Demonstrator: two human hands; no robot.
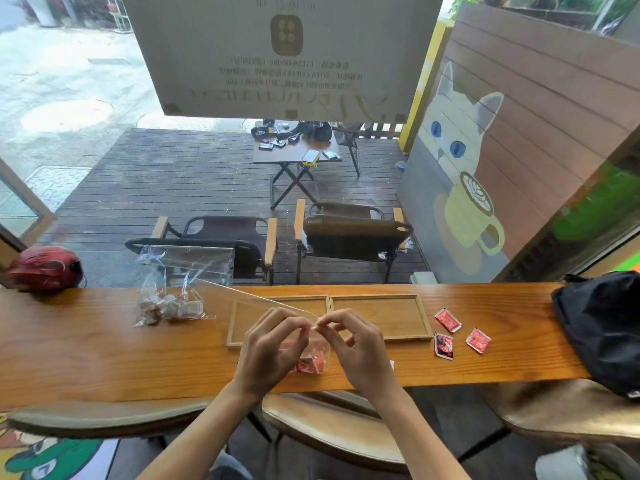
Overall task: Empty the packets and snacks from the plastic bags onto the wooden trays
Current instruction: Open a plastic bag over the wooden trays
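Observation:
My left hand and my right hand pinch the top edge of a clear plastic bag held just above the counter. Red packets lie in the bag's bottom, between my hands. Two shallow wooden trays sit side by side behind my hands, the left tray and the right tray, with nothing on them. Three loose red packets lie on the counter right of the trays. A second clear bag with pale wrapped snacks stands to the left.
A red helmet rests at the counter's far left end and a black bag at its right end. The wooden counter runs along a window. Stools stand below its front edge.

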